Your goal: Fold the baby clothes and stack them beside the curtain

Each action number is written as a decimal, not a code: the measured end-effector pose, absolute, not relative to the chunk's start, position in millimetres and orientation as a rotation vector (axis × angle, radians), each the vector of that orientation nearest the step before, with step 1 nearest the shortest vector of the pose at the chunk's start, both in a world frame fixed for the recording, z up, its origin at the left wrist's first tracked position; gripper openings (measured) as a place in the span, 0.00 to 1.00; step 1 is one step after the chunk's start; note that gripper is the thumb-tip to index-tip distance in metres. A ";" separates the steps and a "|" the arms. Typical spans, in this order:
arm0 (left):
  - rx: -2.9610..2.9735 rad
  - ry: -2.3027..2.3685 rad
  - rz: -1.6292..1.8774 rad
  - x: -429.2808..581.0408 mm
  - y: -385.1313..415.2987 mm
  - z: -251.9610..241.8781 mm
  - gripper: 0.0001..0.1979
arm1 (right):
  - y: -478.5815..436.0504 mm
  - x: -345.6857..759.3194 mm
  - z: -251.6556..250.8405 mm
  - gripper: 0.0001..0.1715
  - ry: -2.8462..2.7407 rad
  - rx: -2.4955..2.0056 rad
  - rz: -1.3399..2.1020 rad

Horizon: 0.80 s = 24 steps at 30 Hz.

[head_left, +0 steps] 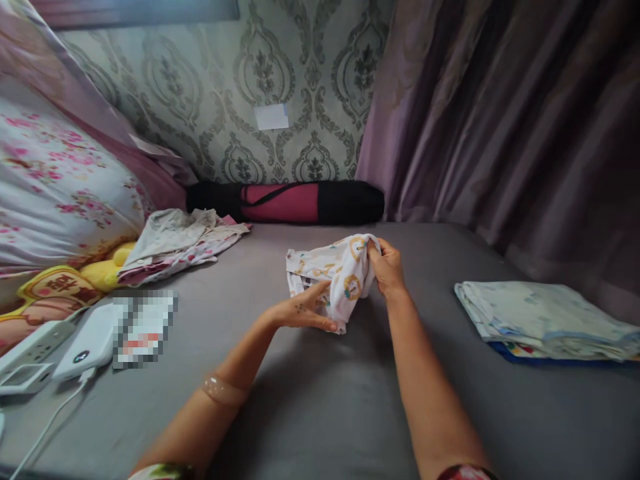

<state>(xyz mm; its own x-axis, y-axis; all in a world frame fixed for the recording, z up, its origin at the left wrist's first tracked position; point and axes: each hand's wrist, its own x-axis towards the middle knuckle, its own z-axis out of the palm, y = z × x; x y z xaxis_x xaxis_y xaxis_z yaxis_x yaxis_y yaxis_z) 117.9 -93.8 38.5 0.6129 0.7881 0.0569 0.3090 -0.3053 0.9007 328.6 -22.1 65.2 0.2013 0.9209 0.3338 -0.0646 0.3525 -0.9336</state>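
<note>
A small white cloth garment (345, 280) with orange and yellow cartoon prints is held up in front of me, just over the grey sheet. My right hand (387, 267) grips its upper right edge, with the fingers closed on the fabric. At its lower left, my left hand (307, 308) holds the cloth between the thumb and fingers; some fingertips are hidden by the folds. The fabric is bunched, and an opening shows on its left side. Its exact kind of garment I cannot make out.
Folded cloths (545, 317) lie at right, and a loose pile of clothes (185, 240) at back left. A white power bank (93, 340) with a cable and a power strip (37, 347) are at left. A black and red bag (285, 202) lies along the wall.
</note>
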 end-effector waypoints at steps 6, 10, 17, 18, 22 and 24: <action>2.169 1.185 0.587 117.8 -87.0 23.8 0.34 | -24.2 362.3 90.0 0.21 -0.893 -0.928 0.662; 2.069 1.425 0.731 109.6 -73.8 22.5 0.14 | -27.2 389.7 102.8 0.21 -0.819 -0.936 0.422; 1.753 1.788 1.537 71.5 -54.9 94.8 0.16 | -43.1 426.9 102.6 0.22 -1.066 -1.070 0.532; 1.728 1.851 1.608 65.8 -54.4 105.1 0.15 | -46.0 429.7 100.8 0.23 -1.150 -1.096 0.622; 1.706 2.109 1.602 49.1 -51.1 115.1 0.13 | -50.5 434.6 85.9 0.20 -1.627 -1.213 0.992; 1.696 2.239 1.379 45.0 -47.7 102.0 0.14 | -46.9 434.1 73.4 0.15 -1.840 -1.326 1.140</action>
